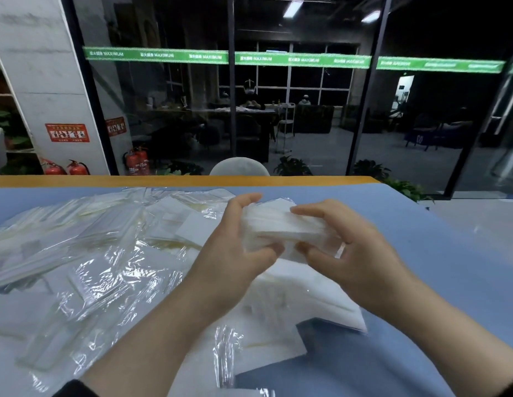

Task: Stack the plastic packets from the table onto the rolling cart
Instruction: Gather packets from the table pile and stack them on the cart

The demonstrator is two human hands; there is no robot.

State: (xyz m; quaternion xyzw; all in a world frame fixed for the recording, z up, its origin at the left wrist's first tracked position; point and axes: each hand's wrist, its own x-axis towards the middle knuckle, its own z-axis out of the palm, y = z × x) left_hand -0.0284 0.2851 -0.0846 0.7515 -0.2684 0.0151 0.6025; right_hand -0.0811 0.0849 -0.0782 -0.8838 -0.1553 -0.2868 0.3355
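From my end, both hands are on one bundle of packets (pixel 281 227), held up above the blue table (pixel 421 253). Left hand (pixel 235 253) curls round its left end, thumb underneath; right hand (pixel 355 253) pinches the right end. Loose packets (pixel 86 253) are spread over the table's left side.

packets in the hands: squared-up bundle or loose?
Bundled. Left hand and right hand grip one compact stack of packets, edges roughly aligned, above the table.
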